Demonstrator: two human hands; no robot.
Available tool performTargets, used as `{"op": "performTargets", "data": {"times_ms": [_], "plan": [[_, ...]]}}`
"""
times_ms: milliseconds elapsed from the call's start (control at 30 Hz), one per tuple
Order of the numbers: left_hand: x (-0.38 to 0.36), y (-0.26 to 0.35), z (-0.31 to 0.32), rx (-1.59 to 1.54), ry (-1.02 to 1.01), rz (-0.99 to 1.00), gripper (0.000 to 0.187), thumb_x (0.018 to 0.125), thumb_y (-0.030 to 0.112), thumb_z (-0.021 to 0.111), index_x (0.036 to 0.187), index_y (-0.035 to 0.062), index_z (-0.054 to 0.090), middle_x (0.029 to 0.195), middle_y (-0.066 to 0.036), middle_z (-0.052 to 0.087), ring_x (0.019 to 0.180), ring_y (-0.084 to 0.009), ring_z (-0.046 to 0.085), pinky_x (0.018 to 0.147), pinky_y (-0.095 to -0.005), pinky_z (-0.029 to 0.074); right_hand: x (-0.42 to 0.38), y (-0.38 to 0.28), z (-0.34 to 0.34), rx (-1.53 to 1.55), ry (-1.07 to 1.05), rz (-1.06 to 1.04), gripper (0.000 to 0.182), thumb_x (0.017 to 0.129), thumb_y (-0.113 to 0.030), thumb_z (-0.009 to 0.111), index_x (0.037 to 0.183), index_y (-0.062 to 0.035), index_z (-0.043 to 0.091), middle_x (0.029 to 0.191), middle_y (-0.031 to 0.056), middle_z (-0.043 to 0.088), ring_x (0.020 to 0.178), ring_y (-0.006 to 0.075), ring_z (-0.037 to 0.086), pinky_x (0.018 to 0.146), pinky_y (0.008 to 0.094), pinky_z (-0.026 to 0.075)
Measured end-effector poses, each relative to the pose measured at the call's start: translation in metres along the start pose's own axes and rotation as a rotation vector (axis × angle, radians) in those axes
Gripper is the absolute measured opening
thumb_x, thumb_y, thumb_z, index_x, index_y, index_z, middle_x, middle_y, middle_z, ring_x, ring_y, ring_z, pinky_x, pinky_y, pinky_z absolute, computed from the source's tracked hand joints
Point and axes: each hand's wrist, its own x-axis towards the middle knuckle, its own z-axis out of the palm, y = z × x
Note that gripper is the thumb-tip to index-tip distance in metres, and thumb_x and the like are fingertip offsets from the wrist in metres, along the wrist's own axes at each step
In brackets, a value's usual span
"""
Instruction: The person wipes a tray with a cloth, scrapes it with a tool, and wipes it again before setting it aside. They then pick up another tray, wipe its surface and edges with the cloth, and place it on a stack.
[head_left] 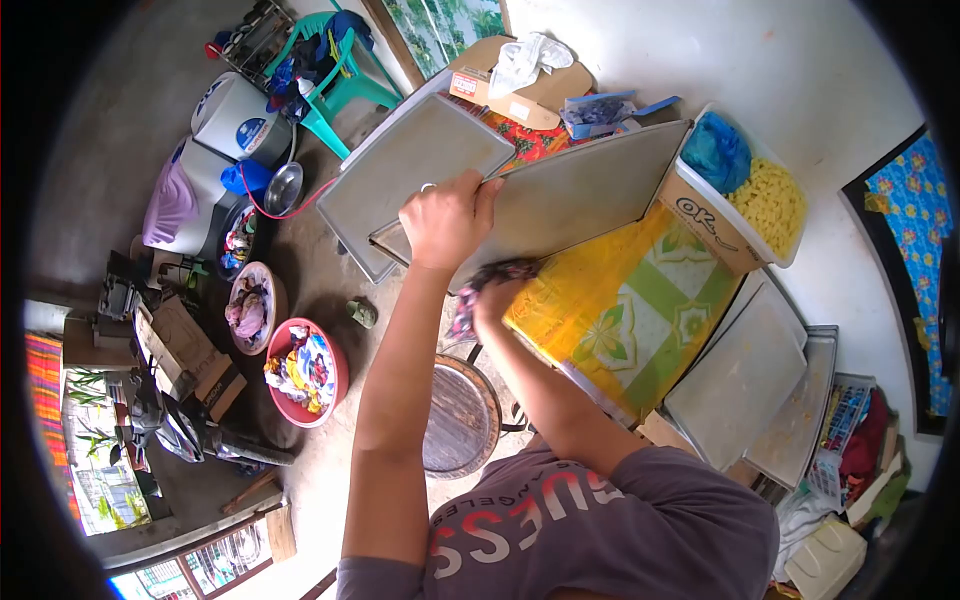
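My left hand [440,218] is closed over the edge of a grey metal baking tray [590,190], which stands tilted up on the table. In my right hand [498,298] is a dark floral cloth [462,318], bunched close below the tray's near corner; part of it is hidden by my hand. Another flat grey tray [430,145] lies behind, beyond my left hand. Under the raised tray spreads a yellow and green patterned table cover [640,325].
Several trays [735,380] are stacked at right. A plastic tub [770,200] holds yellow pieces and a blue bag. Cardboard [560,90] lies on the table's far end. A round wooden stool [458,420] stands in front. Basins of laundry [335,390] sit on the floor at left.
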Motion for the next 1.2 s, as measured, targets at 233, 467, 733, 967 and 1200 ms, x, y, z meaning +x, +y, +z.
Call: {"op": "performTargets", "data": {"times_ms": [233, 467, 733, 967, 1200], "plan": [[0.001, -0.008, 0.001, 0.018, -0.050, 0.019, 0.027, 0.087, 0.041, 0.062, 0.077, 0.0153, 0.063, 0.059, -0.009, 0.063, 0.055, -0.0288, 0.063, 0.050, -0.0413, 0.048, -0.090, -0.010, -0.006, 0.065, -1.030, 0.164, 0.042, 0.091, -0.032, 0.056, 0.118, 0.0012, 0.054, 0.106, 0.0269, 0.064, 0.104, 0.0413, 0.060, 0.087, 0.0444, 0.047], [0.009, -0.023, 0.002, 0.010, -0.083, 0.107, 0.025, 0.090, 0.040, 0.058, 0.089, 0.0163, 0.063, 0.066, -0.011, 0.065, 0.063, -0.0305, 0.065, 0.057, -0.0429, 0.051, -0.007, -0.068, -0.119, 0.105, -0.580, -0.246, 0.029, 0.093, -0.009, 0.047, 0.121, -0.0028, 0.046, 0.107, 0.0138, 0.058, 0.094, 0.0264, 0.058, 0.085, 0.0395, 0.046], [0.013, -0.016, -0.001, 0.001, -0.188, 0.007, 0.025, 0.088, 0.043, 0.059, 0.090, 0.0183, 0.063, 0.070, -0.010, 0.067, 0.069, -0.0306, 0.067, 0.060, -0.0442, 0.051, 0.102, -0.090, -0.071, 0.004, 0.036, -0.351, 0.044, 0.092, -0.015, 0.057, 0.122, 0.0066, 0.034, 0.115, 0.0254, 0.052, 0.105, 0.0366, 0.055, 0.092, 0.0436, 0.043], [0.017, -0.019, 0.007, 0.003, -0.170, -0.008, 0.024, 0.087, 0.043, 0.059, 0.086, 0.0192, 0.063, 0.070, -0.009, 0.067, 0.068, -0.0299, 0.067, 0.058, -0.0440, 0.051, -0.031, -0.072, -0.031, -0.163, -0.451, -0.680, 0.030, 0.082, -0.010, 0.061, 0.105, 0.0012, 0.044, 0.097, 0.0237, 0.051, 0.094, 0.0400, 0.053, 0.084, 0.0485, 0.042], [0.015, -0.022, 0.004, -0.021, -0.151, 0.012, 0.025, 0.085, 0.043, 0.063, 0.086, 0.0184, 0.064, 0.066, -0.008, 0.066, 0.066, -0.0290, 0.066, 0.058, -0.0420, 0.049, 0.087, -0.110, -0.081, -0.087, -0.124, -0.487, 0.036, 0.082, -0.010, 0.064, 0.108, 0.0063, 0.045, 0.105, 0.0266, 0.050, 0.100, 0.0420, 0.051, 0.090, 0.0478, 0.039]]}}
